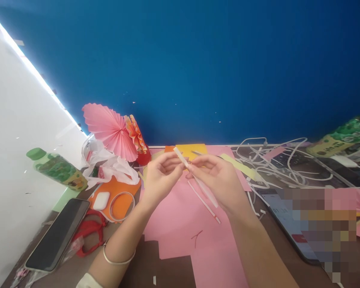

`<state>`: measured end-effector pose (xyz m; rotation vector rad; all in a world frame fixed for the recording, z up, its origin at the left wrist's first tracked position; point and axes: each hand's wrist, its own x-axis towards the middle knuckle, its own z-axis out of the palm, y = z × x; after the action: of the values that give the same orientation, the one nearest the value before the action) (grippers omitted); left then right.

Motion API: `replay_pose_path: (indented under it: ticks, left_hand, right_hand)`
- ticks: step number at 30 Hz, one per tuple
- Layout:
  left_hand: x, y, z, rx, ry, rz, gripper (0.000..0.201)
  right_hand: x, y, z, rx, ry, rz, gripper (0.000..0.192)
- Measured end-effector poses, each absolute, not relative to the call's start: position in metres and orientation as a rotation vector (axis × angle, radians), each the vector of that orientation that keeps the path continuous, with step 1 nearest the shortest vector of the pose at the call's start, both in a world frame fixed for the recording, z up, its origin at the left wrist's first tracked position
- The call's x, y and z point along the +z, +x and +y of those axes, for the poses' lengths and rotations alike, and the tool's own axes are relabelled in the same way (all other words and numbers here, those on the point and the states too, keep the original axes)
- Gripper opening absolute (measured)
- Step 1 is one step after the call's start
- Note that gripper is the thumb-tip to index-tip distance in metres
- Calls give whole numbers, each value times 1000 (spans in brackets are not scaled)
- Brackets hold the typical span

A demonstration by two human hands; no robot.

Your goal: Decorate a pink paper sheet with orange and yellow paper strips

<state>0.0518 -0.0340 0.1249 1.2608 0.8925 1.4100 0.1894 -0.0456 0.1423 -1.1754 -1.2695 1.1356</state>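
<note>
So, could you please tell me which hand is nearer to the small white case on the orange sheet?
Left. The left hand is to the right of the small white case; the right hand is farther right, past the left hand.

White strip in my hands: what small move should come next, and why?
I'd probably fold the free upper end of the white strip down with your left hand while your right hand steadies it: that end sticks up unfolded, and both hands are already close together on the strip.
</note>
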Motion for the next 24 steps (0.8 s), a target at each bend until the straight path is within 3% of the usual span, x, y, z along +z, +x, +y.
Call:
replay_pose_path:
  ticks: [24]
  left_hand:
    - [112,53,-33,1493,1714,1087,20]
  right_hand:
    - [148,189,-45,1334,-1129,-988,28]
